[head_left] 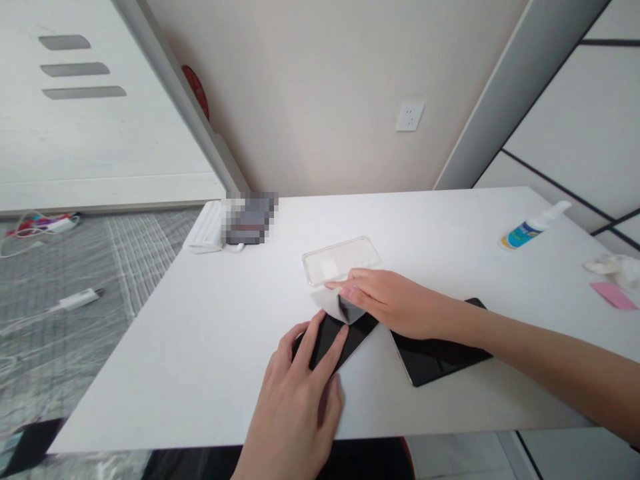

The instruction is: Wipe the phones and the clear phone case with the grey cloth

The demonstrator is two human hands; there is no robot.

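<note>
My left hand (297,393) lies over a black phone (356,336) on the white table, its fingers spread across the dark screen and its thumb by the near edge, holding it in place. A grey cloth (327,301) is pinched in my right hand (393,300) and touches the far end of that phone. Just beyond the cloth is a clear phone case (343,257). Under my right forearm sits a black tablet (433,360), partly hidden by the arm.
A spray bottle (527,230) with a blue label stands at the right, beyond a pink slip (614,295) and crumpled white material (617,270). At the far left of the table (165,373) are white folded masks (206,227) and a blurred dark item (251,220).
</note>
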